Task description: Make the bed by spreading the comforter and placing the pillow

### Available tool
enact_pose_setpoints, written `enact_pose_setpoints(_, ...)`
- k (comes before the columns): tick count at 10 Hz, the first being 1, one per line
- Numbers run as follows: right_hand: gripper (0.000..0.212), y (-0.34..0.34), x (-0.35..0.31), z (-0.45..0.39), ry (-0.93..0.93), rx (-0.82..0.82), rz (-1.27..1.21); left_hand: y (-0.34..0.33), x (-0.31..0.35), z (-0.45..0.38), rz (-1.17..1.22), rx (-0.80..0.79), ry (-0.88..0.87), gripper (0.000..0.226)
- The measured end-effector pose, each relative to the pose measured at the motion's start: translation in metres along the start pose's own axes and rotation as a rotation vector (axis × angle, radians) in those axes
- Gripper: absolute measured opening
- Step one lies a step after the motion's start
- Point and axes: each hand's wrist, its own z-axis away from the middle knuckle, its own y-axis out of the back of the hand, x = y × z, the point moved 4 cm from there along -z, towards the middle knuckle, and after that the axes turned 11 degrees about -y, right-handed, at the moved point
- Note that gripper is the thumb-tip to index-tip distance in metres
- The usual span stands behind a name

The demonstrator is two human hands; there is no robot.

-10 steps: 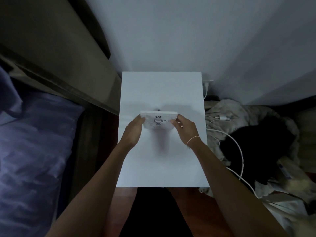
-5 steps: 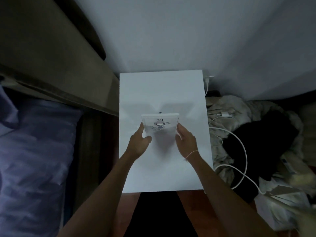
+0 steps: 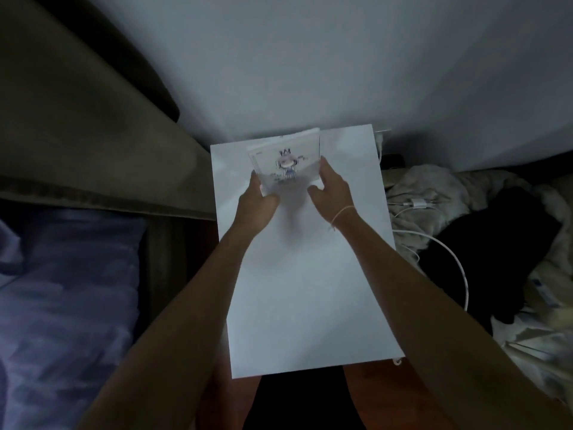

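Both hands hold a small white picture frame [image 3: 286, 159] with a cartoon figure on it, tilted up toward the wall at the back of a white bedside table [image 3: 304, 274]. My left hand [image 3: 255, 201] grips its lower left edge. My right hand [image 3: 333, 189] grips its right edge; a thin string circles that wrist. At the left lies the bed with bluish-purple crumpled bedding [image 3: 65, 299], below a padded brown headboard [image 3: 77, 119]. I cannot pick out a separate pillow.
A grey-white wall [image 3: 341, 57] rises right behind the table. To the right lies a heap of pale and black clothing [image 3: 483, 243] with a white charging cable [image 3: 449, 252] looped over it. A dark gap separates bed and table.
The picture frame has moved from the table's middle to its back edge and tilted more upright. Both hands went forward with it.
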Motion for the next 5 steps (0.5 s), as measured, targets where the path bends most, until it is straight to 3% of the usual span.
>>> enact_pose_setpoints(4,0.081,-0.011,-0.005,-0.02,-0.043,0.005,-0.001,0.016,0.003,-0.036,-0.078,-0.045,-0.081,0.065)
enact_pose_setpoints(5,0.075,-0.006,-0.006,-0.012,-0.101,0.022,-0.041,0.018,0.003,-0.033,-0.109,-0.025,-0.048,0.076)
